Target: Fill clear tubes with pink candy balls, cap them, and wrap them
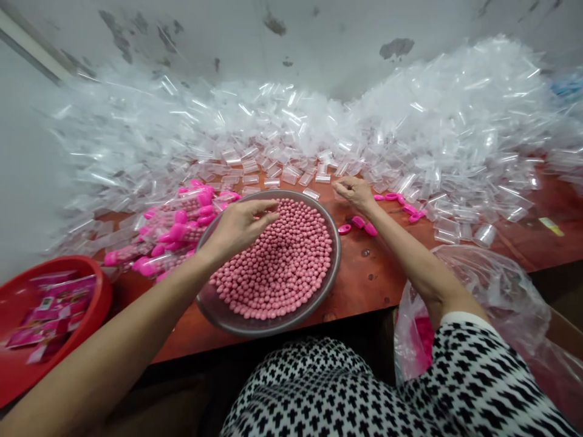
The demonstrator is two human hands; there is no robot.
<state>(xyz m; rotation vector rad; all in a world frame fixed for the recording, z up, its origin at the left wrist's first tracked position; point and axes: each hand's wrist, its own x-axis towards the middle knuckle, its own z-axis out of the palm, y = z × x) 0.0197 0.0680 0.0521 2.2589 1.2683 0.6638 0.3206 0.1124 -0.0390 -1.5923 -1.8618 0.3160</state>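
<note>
A grey bowl (337, 243) of round pink beads (277, 267) stands in front of me. My left hand (243, 226) hovers over its far left part, fingers loosely bent and apart, with nothing visible in them. Past the bowl's far right rim, my right hand (356, 193) has its fingers closed together beside loose clear plastic tubes (323, 178). What it pinches, if anything, I cannot make out. Small bright pink caps (345, 229) lie on the red table just below and right of that hand. Left of the bowl is a pile of bead-filled tubes with pink ends (180, 227).
A large heap of clear plastic tubes (473, 103) runs along the wall at the back. At left, a red basin (102, 297) holds pink printed packets (59, 309). A clear plastic bag (496, 285) with pink contents hangs by the front edge of the red table (364, 282).
</note>
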